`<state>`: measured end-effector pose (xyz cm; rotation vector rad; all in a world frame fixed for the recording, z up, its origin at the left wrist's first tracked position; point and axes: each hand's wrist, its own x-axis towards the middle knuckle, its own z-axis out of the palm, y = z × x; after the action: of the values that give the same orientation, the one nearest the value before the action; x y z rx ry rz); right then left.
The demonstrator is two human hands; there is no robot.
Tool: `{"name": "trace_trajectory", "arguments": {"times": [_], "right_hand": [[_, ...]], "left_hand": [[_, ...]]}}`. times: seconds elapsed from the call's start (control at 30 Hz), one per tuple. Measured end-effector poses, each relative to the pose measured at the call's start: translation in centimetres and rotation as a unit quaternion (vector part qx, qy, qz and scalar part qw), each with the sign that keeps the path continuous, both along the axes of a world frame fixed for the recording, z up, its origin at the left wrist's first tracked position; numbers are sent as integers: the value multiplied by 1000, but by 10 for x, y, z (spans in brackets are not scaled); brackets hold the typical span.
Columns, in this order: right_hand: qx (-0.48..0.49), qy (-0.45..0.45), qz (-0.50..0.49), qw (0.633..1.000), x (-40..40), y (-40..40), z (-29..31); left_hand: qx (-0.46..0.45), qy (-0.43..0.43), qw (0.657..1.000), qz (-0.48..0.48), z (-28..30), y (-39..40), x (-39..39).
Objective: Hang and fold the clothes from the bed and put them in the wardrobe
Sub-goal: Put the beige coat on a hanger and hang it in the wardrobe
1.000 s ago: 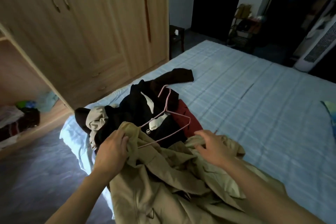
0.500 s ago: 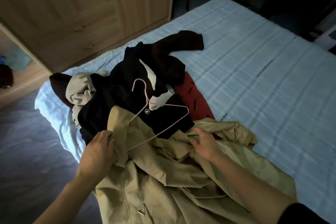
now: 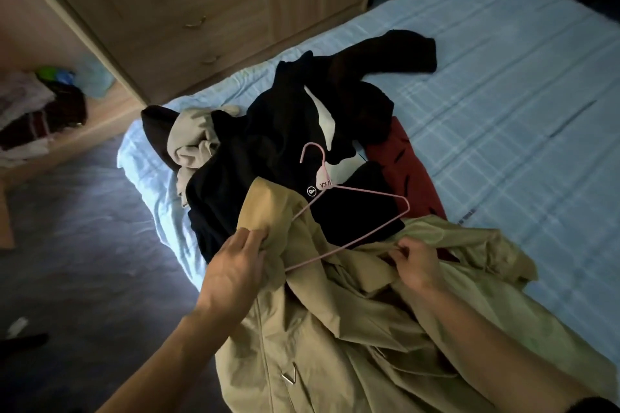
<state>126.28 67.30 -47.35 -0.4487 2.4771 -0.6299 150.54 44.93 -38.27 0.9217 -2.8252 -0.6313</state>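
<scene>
Lying near the bed's [image 3: 503, 84] left edge, the beige coat [image 3: 335, 329] is pinched at one shoulder by the left hand [image 3: 235, 265] and at the collar by the right hand [image 3: 416, 261], and should be eased evenly over the pink hanger [image 3: 352, 211].

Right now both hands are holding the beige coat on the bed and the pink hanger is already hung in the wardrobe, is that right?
Not quite. The left hand and right hand do hold the beige coat, but the head view shows the pink hanger lying on the clothes on the bed.
</scene>
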Motion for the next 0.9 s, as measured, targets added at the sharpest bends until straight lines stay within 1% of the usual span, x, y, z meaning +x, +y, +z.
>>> {"name": "trace_trajectory", "arguments": {"times": [0.17,0.27,0.3,0.4,0.5,0.63,0.7,0.77,0.9], "right_hand": [[-42,7,-17,999,-2,7,29],[-55,22,-28,998,-5,8,51],[-60,28,-34,997,-7,8,57],[-74,32,-46,996,-15,12,73],[-82,53,-69,993,-24,15,92],[-87,89,-145,982,-39,13,125],[-104,99,-179,973,-48,12,142],[-126,113,-207,964,-55,11,161],[-167,156,-218,949,-63,9,194]], "left_hand": [[-80,-95,992,-28,1,6,-5],[-78,-113,991,-6,7,7,-5],[-65,-103,992,6,9,5,-4],[-40,-37,997,49,15,-6,7],[-52,36,995,76,26,-14,24],[-62,104,987,102,46,-12,44],[-80,145,983,85,60,-4,51],[-107,168,978,56,71,3,59],[-118,206,970,51,93,17,65]]}}
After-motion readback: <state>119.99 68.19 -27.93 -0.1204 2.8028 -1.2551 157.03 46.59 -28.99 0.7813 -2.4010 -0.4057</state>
